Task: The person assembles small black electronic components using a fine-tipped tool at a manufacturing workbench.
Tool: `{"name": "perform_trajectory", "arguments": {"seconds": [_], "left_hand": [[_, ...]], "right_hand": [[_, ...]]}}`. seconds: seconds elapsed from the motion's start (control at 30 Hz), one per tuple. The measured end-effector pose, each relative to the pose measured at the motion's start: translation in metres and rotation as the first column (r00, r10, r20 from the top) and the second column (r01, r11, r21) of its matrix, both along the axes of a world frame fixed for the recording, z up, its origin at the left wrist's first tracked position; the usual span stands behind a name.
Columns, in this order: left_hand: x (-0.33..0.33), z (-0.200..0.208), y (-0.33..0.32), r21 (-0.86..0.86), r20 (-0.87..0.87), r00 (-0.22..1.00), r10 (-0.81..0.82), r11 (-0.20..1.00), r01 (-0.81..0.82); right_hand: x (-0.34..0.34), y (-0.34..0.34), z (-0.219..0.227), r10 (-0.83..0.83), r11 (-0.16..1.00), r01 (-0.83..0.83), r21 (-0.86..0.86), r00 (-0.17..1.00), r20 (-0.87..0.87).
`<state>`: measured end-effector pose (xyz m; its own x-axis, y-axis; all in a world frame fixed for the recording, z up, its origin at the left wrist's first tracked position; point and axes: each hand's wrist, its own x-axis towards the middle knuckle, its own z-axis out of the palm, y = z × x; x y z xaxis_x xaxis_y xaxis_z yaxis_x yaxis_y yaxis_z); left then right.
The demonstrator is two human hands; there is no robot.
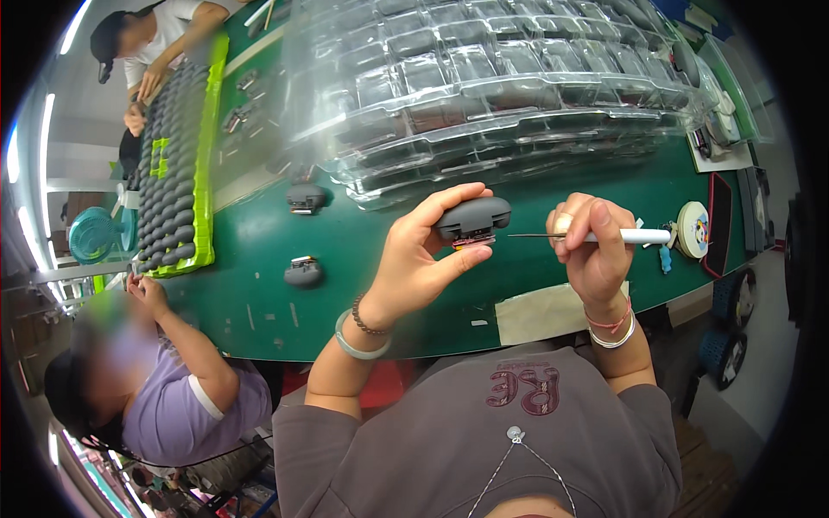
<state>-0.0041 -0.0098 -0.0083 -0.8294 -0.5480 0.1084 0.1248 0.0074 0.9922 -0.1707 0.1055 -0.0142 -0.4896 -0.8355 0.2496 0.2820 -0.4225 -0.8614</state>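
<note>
Above the green table (363,319), the left hand (413,259) clamped a dark casing (472,216); the right hand (594,246) gripped a white-handled pick (596,235) beside the casing.

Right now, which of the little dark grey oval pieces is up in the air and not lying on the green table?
The dark grey oval piece pinched in the person's left hand is lifted. The two other loose pieces lie flat on the green table, farther left, untouched.

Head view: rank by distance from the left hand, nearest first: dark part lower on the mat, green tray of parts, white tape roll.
From the left hand:
1. Dark part, just to its left on the mat.
2. White tape roll, right, beyond the right hand.
3. Green tray, far left.
</note>
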Motion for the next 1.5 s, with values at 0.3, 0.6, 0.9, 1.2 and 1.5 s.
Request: {"name": "perform_trajectory", "arguments": {"seconds": [0.3,0.6,0.9,1.2,1.5], "left_hand": [[0.002,0.000,-0.001,0.032,-0.005,1.000,-0.013,0.999,0.013],[-0.001,0.001,0.004,0.052,-0.005,0.999,-0.041,0.998,0.041],[0.001,-0.001,0.009,0.238,-0.066,0.996,-0.059,0.968,0.074],[0.001,-0.004,0.010,0.229,-0.086,0.996,-0.017,0.973,0.037],[0.003,0.001,0.007,0.294,-0.023,0.999,0.036,0.955,-0.028]], "right_hand": [[0.007,0.000,0.000,-0.011,0.999,0.017,0.038,0.988,-0.153],[0.006,-0.001,0.000,0.024,0.996,-0.007,0.090,0.982,-0.187],[0.009,-0.004,-0.003,0.095,0.987,-0.117,0.107,0.977,0.191],[0.010,-0.010,-0.012,0.182,0.954,-0.277,0.114,0.839,0.513],[0.013,-0.014,-0.011,0.165,0.945,-0.305,0.121,0.759,0.629]]}}
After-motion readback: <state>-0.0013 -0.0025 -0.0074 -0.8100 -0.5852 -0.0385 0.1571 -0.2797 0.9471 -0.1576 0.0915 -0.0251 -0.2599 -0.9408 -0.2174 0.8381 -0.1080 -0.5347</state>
